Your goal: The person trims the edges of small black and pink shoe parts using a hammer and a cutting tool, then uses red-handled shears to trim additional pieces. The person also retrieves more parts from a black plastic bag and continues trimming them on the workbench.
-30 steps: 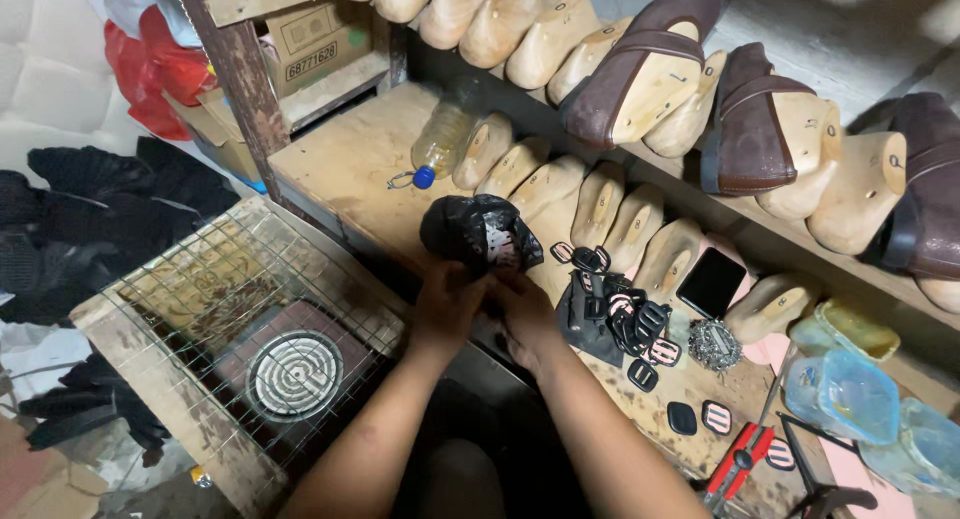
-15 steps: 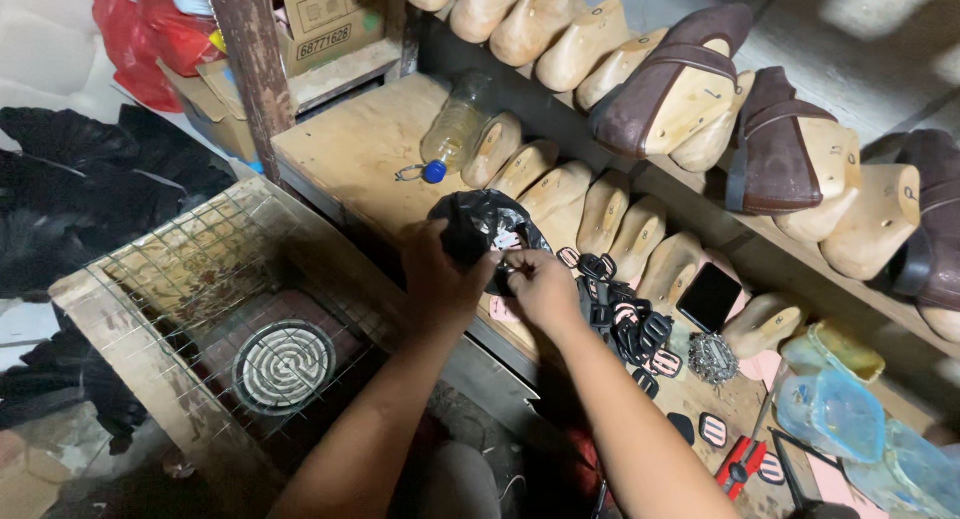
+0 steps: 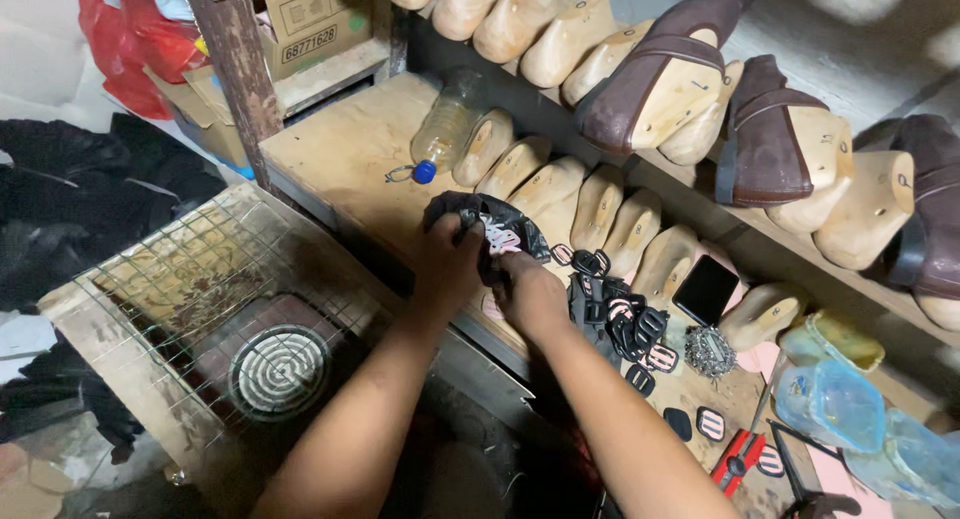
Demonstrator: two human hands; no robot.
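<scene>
Black plastic bag [image 3: 490, 219] pinched by left hand [image 3: 450, 264] and right hand [image 3: 528, 291]; cardboard box [image 3: 315, 19] upper left.

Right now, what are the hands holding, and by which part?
Both the left hand and right hand grip a black plastic bag at its near, lower edge.

glossy black plastic bag [image 3: 470, 217], matt wooden shoe lasts [image 3: 590, 204], rough plywood bench [image 3: 345, 154]

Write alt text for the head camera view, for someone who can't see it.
Both hands, left hand and right hand, grip a black plastic bag on a wooden workbench, beside rows of wooden shoe lasts.
</scene>
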